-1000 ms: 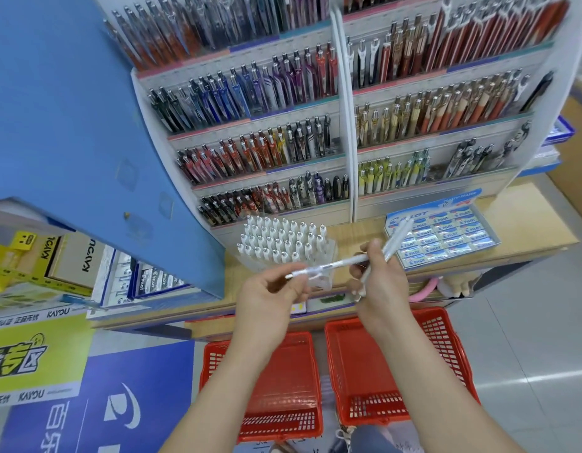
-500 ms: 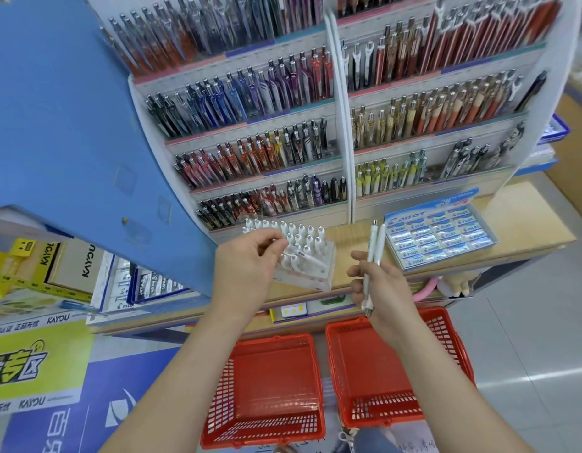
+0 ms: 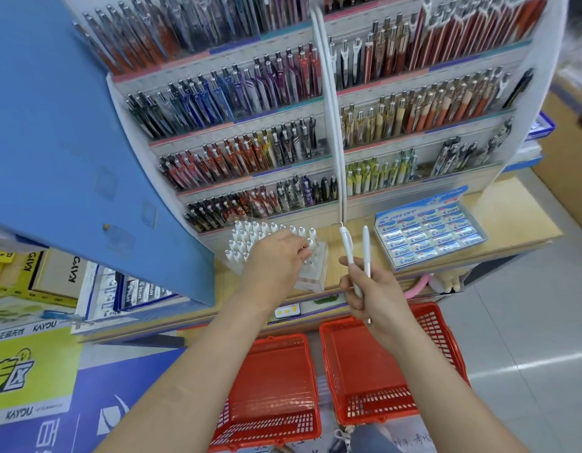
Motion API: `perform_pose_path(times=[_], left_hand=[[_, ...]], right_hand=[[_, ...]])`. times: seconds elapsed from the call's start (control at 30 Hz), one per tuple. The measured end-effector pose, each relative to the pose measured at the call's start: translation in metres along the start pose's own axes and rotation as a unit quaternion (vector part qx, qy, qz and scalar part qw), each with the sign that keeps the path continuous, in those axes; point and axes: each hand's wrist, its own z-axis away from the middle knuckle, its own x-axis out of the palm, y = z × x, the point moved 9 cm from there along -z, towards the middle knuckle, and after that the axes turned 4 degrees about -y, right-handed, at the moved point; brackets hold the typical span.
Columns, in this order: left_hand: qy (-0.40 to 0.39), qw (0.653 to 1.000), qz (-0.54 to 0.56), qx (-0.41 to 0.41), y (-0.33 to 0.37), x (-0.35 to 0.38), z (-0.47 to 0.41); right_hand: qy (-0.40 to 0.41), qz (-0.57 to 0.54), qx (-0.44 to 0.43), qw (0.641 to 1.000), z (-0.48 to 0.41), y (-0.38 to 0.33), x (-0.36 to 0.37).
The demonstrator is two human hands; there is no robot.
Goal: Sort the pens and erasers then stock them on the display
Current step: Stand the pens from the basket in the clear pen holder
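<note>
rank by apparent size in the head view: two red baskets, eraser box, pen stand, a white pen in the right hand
1. left basket, right basket: alike
2. eraser box, pen stand: close, left hand covers part
3. white pen

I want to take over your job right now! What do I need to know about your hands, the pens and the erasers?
Left hand: pinching one white pen at the clear pen stand on the wooden shelf.
Right hand: holding two white pens upright, beside the stand.
Erasers: in the blue box on the shelf, right of the stand.
Done: many white pens already stand in the stand. The two red baskets below seem empty.
Left: seat this pen, then probably slot in the two from the right hand.
</note>
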Motion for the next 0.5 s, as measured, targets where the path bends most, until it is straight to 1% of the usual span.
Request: perform_pose_path(times=[0.1,0.2,0.37,0.43,0.5], left_hand=[[0.006,0.999,-0.045,0.024,0.005,0.001,-0.004],[0.026,0.999,-0.038,0.017,0.002,0.000,-0.004],[-0.043,0.998,-0.025,-0.041,-0.010,0.011,-0.005],[-0.044,0.995,0.027,-0.080,-0.014,0.007,-0.003],[-0.013,0.980,0.143,-0.134,-0.019,-0.003,0.002]], right_hand=[[-0.010,0.002,-0.011,1.000,0.000,-0.001,0.001],[-0.015,-0.003,-0.011,1.000,0.001,-0.002,0.001],[-0.030,-0.009,-0.014,0.999,0.005,-0.005,0.004],[-0.041,-0.016,-0.015,0.999,0.006,-0.006,0.006],[-0.054,-0.019,-0.011,0.998,0.008,-0.007,0.007]])
